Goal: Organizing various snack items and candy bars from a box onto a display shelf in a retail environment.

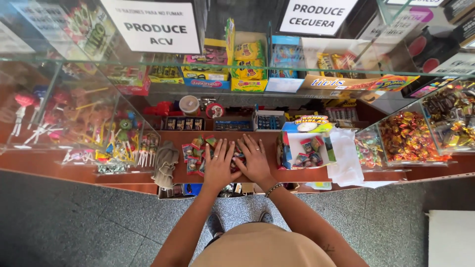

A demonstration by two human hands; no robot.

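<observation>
Candy packets (195,155) lay heaped on the wooden tabletop (316,174), under the left hand (219,165) and right hand (256,160), fingers spread flat (gripping nothing); probably light, crinkly, slippery, best pinched by their edges.

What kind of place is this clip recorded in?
Most likely a sweet shop or kiosk counter. Both hands, left hand and right hand, rest on small candy packets on a wooden counter, with lollipops and wrapped sweets behind glass.
</observation>
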